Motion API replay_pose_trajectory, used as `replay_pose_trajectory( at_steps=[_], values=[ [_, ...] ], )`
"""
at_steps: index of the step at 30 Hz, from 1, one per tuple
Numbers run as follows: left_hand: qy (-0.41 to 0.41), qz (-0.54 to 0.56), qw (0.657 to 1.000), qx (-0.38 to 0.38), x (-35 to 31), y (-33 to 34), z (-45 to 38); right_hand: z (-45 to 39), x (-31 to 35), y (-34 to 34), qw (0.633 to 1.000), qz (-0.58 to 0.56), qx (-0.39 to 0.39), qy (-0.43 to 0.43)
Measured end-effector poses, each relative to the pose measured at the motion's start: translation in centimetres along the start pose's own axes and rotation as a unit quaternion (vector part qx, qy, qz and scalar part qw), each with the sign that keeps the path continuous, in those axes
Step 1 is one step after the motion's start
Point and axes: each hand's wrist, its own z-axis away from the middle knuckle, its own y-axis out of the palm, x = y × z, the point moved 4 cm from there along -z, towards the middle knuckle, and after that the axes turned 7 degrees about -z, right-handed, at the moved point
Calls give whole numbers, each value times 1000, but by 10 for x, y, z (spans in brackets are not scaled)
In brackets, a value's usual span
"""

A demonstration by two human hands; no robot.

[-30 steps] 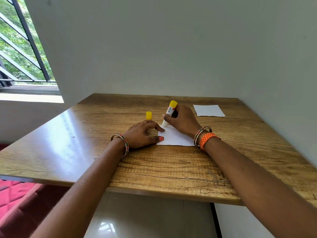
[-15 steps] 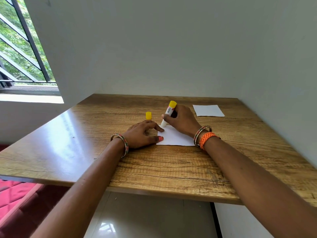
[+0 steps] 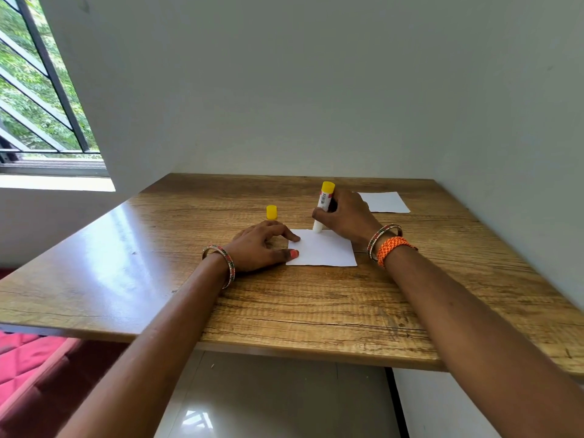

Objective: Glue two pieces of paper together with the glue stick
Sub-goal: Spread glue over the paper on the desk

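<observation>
A small white sheet of paper [image 3: 324, 249] lies on the wooden table [image 3: 284, 305] in front of me. My right hand [image 3: 347, 218] grips a white glue stick [image 3: 324, 205] with a yellow end, held nearly upright with its tip on the far edge of the sheet. My left hand [image 3: 257, 245] rests flat at the sheet's left edge, with thumb and forefinger pressing on it. The yellow cap [image 3: 271, 212] stands on the table just beyond my left hand. A second white sheet [image 3: 385, 202] lies farther back on the right.
Grey walls close the table at the back and right. A barred window [image 3: 41, 90] is at the left. A red cushioned seat [image 3: 28, 368] sits below the table's left front corner. Bangles and an orange band circle my wrists.
My right hand has shifted the glue stick to the right along the sheet's far edge and stood it more upright. My left hand stays in place on the sheet.
</observation>
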Motion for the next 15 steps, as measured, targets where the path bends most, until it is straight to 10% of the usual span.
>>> replay_pose_trajectory(
  at_steps=[15],
  values=[
    [7,1,1000,-12,-2,-2,3,4,-15,-25,999,31,-14,23]
  ],
)
